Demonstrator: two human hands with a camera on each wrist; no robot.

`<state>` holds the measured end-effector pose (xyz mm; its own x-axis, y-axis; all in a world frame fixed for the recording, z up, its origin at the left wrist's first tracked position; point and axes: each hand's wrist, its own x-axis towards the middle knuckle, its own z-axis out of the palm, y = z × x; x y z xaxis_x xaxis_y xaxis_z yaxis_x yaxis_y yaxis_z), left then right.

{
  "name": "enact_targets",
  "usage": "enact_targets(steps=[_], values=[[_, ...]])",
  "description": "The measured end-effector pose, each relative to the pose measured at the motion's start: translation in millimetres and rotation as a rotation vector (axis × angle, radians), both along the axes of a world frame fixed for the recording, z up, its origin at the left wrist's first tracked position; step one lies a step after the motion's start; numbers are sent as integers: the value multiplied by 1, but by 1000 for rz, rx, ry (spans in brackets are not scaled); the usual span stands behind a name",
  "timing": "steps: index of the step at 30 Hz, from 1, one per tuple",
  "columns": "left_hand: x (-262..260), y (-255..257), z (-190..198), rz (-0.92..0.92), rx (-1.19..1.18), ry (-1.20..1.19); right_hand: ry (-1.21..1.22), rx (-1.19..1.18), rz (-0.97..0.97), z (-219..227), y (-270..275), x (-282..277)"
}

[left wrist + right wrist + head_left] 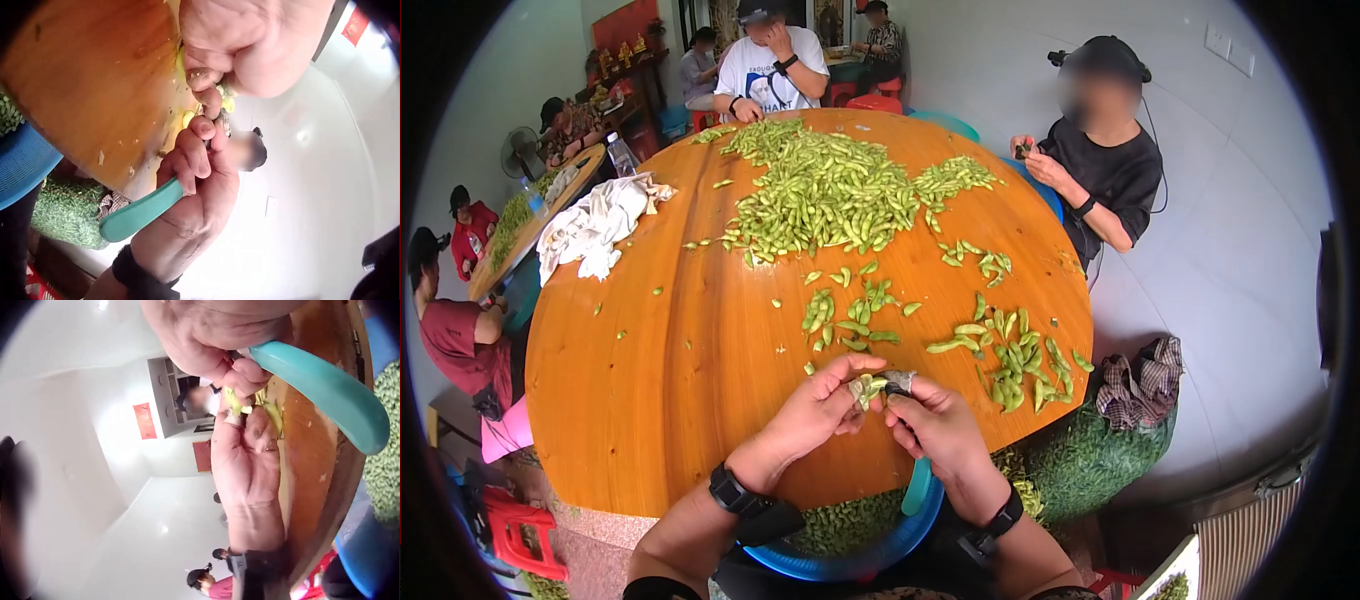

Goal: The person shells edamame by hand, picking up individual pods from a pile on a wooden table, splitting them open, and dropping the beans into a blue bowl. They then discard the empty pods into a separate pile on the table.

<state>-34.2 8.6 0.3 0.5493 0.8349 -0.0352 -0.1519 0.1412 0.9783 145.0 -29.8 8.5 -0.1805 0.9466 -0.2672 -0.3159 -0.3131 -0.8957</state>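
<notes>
Over the near edge of the wooden table (630, 400), my two hands meet in front of me. My left hand (808, 408) pinches a green soybean pod (868, 388) between thumb and fingers. In my right hand (945, 428) is a tool with a curved teal handle (325, 394); the handle sticks out below the curled fingers, and its working end is hidden. The right fingertips, some wrapped in a dark covering, are right at the pod. Below the hands a blue basin (840, 572) holds shelled green beans (850, 525).
A big heap of pods (830, 190) covers the table's far middle, with smaller piles (1025, 365) nearer right. A white cloth (595, 225) and a bottle (620, 155) are at the left. A full green sack (1100, 465) stands at the right. Several people sit around.
</notes>
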Motion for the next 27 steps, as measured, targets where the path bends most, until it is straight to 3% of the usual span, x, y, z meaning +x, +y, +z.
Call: enact_targets(steps=[5,8,11,18,21,24,26,27], values=[[2,1,-3,68,-63,36,-312,257,-119,4,-6,-16],[1,2,-5,137,-133,-39,-323,358,-135,-4,-7,-23],[1,5,-6,162,-157,-16,-239,203,-110,4,-8,-26],[-6,5,-3,55,-86,-76,-306,230,-111,6,-4,-24],[-4,3,-5,24,-27,-1,-267,226,-135,9,-6,-21],[-3,-2,-2,79,-12,80,-83,155,-222,18,-7,-11],[-8,-3,2,161,393,435,-99,158,-265,22,-4,5],[-10,-6,9,157,393,436,-117,163,-308,23,-2,16]])
